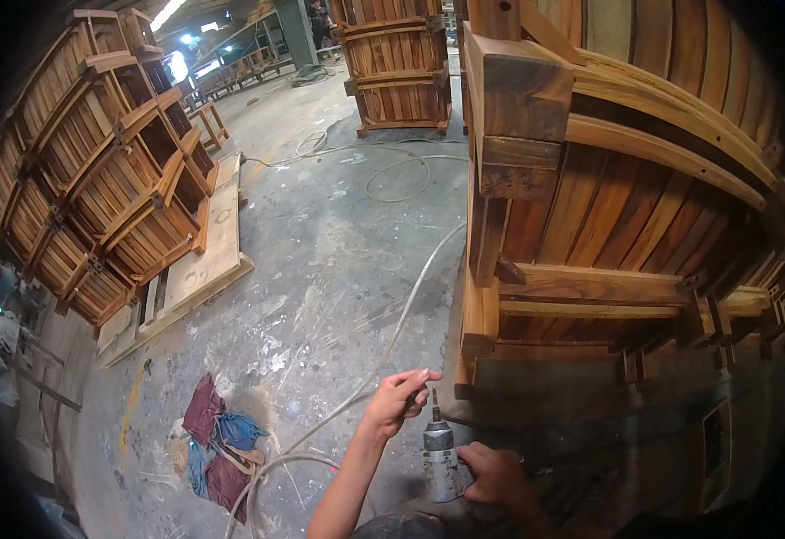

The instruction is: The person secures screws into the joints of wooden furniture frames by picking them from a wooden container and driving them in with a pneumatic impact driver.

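At the bottom centre my right hand (498,478) grips a grey, worn power driver (444,467), its bit (436,409) pointing forward, away from me. My left hand (400,402) is just left of the bit's tip, index finger stretched toward the right and the other fingers curled in. Thumb and fingers are pressed together; anything between them is too small to make out. Just beyond both hands stands the lower corner post (480,328) of a large slatted wooden piece of furniture (590,207). The driver's handle is hidden behind my right hand.
A pale hose (401,328) runs across the concrete floor (321,242). Maroon and blue rags (222,445) lie at lower left. Stacked slatted wooden furniture (96,171) rests on a pallet (186,278) at left. Another wooden stack (392,72) stands behind, and a person (320,22) is far back.
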Tool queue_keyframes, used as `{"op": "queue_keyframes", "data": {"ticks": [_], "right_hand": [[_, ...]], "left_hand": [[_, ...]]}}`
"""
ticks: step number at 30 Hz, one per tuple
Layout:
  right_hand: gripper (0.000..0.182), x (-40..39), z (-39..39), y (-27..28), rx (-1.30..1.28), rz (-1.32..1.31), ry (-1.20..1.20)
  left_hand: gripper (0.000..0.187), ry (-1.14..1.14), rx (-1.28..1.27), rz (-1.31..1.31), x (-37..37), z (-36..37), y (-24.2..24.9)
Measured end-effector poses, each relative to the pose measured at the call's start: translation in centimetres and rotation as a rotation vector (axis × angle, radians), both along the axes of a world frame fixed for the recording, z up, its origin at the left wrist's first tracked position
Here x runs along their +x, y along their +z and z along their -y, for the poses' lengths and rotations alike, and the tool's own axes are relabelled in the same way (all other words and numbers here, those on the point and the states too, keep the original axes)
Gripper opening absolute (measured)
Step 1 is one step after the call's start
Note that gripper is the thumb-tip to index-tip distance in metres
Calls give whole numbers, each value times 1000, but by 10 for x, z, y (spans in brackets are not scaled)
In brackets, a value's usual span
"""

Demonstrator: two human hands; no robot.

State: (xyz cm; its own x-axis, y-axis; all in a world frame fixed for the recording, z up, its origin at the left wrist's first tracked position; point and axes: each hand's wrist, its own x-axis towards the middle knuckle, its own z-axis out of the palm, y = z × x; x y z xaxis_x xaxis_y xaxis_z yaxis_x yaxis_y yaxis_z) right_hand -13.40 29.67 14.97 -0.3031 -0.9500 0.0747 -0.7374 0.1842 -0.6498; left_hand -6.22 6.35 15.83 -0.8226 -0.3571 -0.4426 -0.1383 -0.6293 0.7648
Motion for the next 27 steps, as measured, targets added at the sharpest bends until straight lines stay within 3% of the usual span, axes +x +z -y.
{"op": "queue_keyframes", "data": {"ticks": [7, 17, 23, 25, 27], "right_hand": [[58, 0, -6, 8, 57, -44, 21], [60, 0, -8, 0, 40, -109, -66], [63, 0, -8, 2, 101, -144, -78], [63, 0, -7, 5, 33, -162, -85], [62, 3, -6, 8, 46, -158, -112]], "left_hand": [[29, -116, -421, 55, -11, -6, 30], [31, -14, -375, 119, -18, -23, 26], [28, 35, -616, -68, -23, -25, 11], [28, 20, -565, -10, -19, -30, 30], [29, 29, -351, -37, -15, -33, 32]]}}
